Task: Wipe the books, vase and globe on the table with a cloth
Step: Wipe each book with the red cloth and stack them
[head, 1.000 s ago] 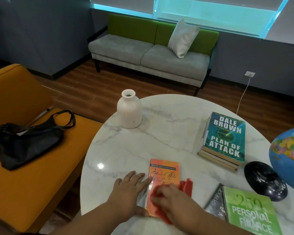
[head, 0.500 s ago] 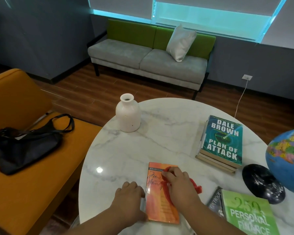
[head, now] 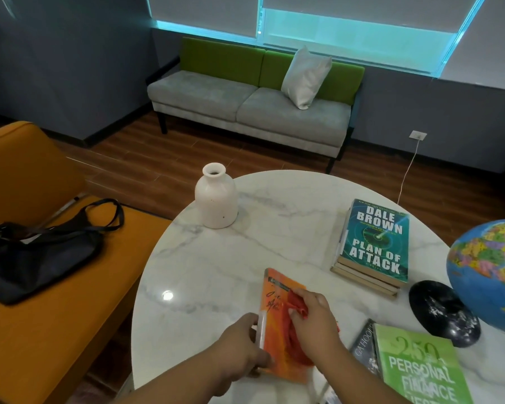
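The orange book (head: 277, 330) lies near the table's (head: 274, 234) front edge, between the hands, with its long axis pointing away from the person. The left hand (head: 239, 351) grips its left edge. The right hand (head: 315, 322) pinches the red cloth (head: 296, 306) on the cover. The book's near end is blurred, and the left fingers are mostly hidden.

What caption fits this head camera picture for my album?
Right hand holds a cloth on the orange book; left hand grips its edge.
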Demonstrator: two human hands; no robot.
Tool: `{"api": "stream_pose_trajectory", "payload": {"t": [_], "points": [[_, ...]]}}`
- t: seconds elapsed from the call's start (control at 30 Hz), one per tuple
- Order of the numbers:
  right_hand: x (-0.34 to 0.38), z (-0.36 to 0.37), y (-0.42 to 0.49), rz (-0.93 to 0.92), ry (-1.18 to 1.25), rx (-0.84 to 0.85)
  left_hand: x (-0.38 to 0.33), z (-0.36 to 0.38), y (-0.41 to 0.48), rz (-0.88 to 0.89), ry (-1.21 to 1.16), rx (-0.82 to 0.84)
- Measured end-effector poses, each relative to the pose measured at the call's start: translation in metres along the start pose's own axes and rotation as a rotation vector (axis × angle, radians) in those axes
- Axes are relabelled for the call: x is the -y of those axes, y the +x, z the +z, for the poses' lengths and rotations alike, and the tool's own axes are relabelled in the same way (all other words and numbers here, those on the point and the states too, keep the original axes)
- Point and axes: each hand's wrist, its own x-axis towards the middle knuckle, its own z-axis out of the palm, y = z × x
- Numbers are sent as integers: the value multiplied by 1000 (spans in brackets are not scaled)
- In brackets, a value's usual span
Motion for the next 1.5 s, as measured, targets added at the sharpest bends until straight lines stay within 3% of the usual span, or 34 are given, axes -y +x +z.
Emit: {"api": "stream_pose_trajectory", "payload": {"t": [0.07,0.13,0.23,0.33,0.47,0.67,0.77,0.87,1.03,1.2,1.33,1.5], "points": [[4,3,-17,-53,135,-34,-8,2,0,57,-44,-77],[11,12,-40,-227,249,-15,-13,-1,3,141,-29,-175],[19,11,-47,-388,303,45,-16,-4,7,281,205,-304],[23,-7,-19,-469,203,-39,-15,0,6,369,379,-370],[30,-31,14,-330,28,-149,-22,4,5,372,568,-424],[43,-25,-27,-503,-155,137,-21,5,5,474,811,-472],[35,-41,-17,-413,-106,26,-20,1,7,541,912,-494],[19,-65,-1,-212,-110,-130,-11,-7,12,756,1039,-517],[6,-80,-3,-100,-123,-109,8,-5,14,1040,1130,-409],[-10,-88,-9,43,-68,-126,20,-6,18,1138,1083,-315],[-19,-96,-8,104,43,-219,24,-18,22,1224,1182,-210],[-20,-101,-4,124,60,-239,51,-30,27,1078,1252,-174]]}}
